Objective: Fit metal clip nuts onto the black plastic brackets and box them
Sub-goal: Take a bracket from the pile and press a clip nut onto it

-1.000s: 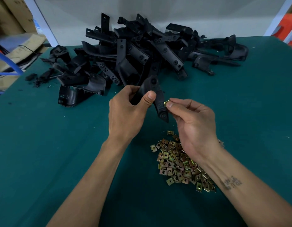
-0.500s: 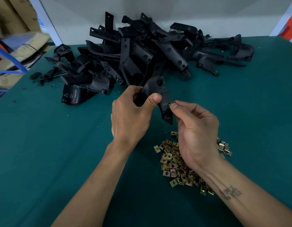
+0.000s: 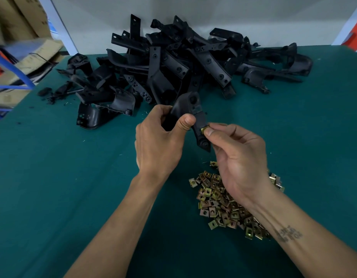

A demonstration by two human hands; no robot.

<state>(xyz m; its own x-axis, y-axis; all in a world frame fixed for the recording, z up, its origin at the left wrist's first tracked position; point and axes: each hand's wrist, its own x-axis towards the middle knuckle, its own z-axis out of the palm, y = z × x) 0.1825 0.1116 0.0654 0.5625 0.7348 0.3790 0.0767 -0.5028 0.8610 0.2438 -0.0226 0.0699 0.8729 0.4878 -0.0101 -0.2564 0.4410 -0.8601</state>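
Observation:
My left hand (image 3: 159, 143) grips a black plastic bracket (image 3: 193, 109) above the green table, thumb pressed on its front. My right hand (image 3: 239, 157) pinches a small brass-coloured clip nut (image 3: 204, 129) between thumb and forefinger, and the nut touches the right edge of the bracket's lower arm. A heap of loose clip nuts (image 3: 219, 199) lies on the table under my right wrist. A big pile of black brackets (image 3: 173, 61) fills the back of the table.
The green table mat (image 3: 63, 177) spreads out to the left and front. Cardboard boxes (image 3: 17, 19) and a blue rack frame (image 3: 13, 73) stand beyond the left edge. Small black scraps (image 3: 53, 93) lie near the pile's left end. A white wall is behind.
Both hands have held the bracket and nut almost still. The nut has stayed against the bracket's edge, and the view has shifted slightly.

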